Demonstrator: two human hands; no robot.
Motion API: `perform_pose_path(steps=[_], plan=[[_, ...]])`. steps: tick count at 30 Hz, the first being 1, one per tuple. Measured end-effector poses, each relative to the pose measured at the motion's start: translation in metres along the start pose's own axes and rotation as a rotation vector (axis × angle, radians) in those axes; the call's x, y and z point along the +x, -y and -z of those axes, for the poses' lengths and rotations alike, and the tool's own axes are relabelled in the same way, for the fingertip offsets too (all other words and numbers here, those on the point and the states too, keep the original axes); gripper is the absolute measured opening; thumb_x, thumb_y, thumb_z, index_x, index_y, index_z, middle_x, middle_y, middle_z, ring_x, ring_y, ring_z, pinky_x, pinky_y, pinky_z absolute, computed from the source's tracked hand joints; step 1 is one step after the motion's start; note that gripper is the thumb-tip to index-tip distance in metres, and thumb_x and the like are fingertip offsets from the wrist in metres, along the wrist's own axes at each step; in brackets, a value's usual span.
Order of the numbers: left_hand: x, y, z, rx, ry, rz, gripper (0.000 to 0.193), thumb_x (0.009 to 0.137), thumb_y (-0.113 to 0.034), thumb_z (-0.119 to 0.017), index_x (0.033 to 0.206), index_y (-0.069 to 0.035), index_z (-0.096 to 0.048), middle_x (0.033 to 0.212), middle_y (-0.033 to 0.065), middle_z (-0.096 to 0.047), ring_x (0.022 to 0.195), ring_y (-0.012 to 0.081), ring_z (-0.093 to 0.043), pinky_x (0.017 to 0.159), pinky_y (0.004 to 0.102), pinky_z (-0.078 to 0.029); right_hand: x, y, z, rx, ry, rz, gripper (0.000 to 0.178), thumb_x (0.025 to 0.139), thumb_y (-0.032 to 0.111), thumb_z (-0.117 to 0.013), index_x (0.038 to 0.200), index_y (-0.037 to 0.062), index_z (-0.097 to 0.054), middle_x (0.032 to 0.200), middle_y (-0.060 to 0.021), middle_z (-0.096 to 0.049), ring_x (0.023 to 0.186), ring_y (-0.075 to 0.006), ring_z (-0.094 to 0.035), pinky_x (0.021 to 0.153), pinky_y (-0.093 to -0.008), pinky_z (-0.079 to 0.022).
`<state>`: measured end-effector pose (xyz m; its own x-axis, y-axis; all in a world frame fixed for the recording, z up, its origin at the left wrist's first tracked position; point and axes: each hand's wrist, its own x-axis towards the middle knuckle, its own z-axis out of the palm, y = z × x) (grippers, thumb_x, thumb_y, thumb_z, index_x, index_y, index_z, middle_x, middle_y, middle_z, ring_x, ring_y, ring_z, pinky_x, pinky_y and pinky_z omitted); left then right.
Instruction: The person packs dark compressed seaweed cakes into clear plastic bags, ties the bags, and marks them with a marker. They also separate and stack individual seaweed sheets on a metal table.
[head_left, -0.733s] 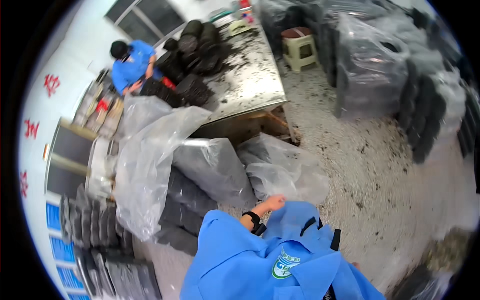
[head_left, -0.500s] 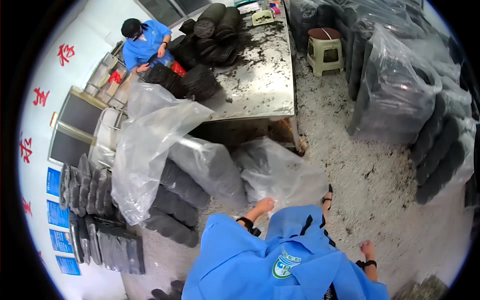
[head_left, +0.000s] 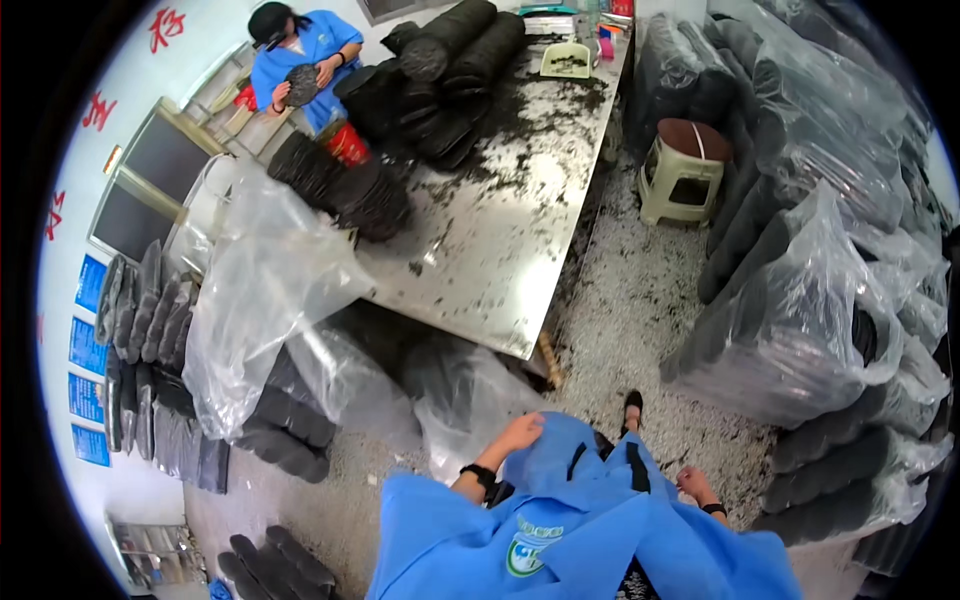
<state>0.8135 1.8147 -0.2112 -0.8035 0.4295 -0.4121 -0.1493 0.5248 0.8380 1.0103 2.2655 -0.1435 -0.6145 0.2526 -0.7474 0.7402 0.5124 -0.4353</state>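
My left hand point(head_left: 522, 432) hangs in front of my blue smock point(head_left: 580, 530), its fingers curled in with nothing seen in them. In the picture it lies just beside a clear plastic bag point(head_left: 465, 400) slumped by the table; I see no grip on the bag. Out on the right, low by my side, is my right hand point(head_left: 692, 480). Its fingers are loosely bent and apart, and it holds nothing I can see. Both wrists carry dark bands.
A metal table point(head_left: 480, 270) with dark crumbs bears stacks of black discs point(head_left: 365, 200). Behind it, a person point(head_left: 310, 60) in blue holds a dark round disc. A stool point(head_left: 685, 170) stands beyond; bagged black rolls point(head_left: 790, 320) line the right. More rolls point(head_left: 275, 565) lie lower left.
My view has turned and moved closer to the stool and right-hand bags. My left hand has drawn nearer my smock. The person behind the table has raised a dark disc.
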Motion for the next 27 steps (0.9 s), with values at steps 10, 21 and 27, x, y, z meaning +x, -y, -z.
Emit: perform_pose_path(steps=[10, 21, 27], plan=[[0.031, -0.114, 0.023, -0.434, -0.266, 0.666, 0.030, 0.083, -0.023, -0.056, 0.110, -0.009, -0.058, 0.094, 0.0065, -0.065, 0.083, 0.0147, -0.062, 0.068, 0.0287, -0.048, 0.306, 0.120, 0.165, -0.343, 0.155, 0.461, 0.016, 0.080, 0.013, -0.053, 0.085, 0.0023, -0.062, 0.072, -0.0125, -0.066, 0.064, -0.0220, -0.066, 0.059, -0.0334, -0.052], [0.054, -0.108, -0.005, -0.830, -0.723, 0.715, 0.026, 0.082, -0.015, -0.059, 0.106, -0.007, -0.059, 0.078, 0.0054, -0.064, 0.069, 0.0141, -0.061, 0.057, 0.0282, -0.048, 0.449, 0.435, 0.205, -0.933, 0.335, 1.013, 0.022, 0.080, 0.026, -0.055, 0.081, 0.0050, -0.063, 0.078, -0.0187, -0.064, 0.074, -0.0378, -0.061, 0.067, -0.0441, -0.049], [0.053, -0.141, 0.067, -0.971, -0.739, 0.591, 0.034, 0.082, -0.017, -0.061, 0.115, -0.009, -0.053, 0.089, 0.0078, -0.060, 0.079, 0.0172, -0.056, 0.065, 0.0305, -0.045, 0.474, 0.613, 0.213, -1.041, 0.588, 1.150, 0.021, 0.082, 0.025, -0.055, 0.085, 0.0048, -0.058, 0.078, -0.0173, -0.061, 0.075, -0.0366, -0.059, 0.065, -0.0430, -0.047]])
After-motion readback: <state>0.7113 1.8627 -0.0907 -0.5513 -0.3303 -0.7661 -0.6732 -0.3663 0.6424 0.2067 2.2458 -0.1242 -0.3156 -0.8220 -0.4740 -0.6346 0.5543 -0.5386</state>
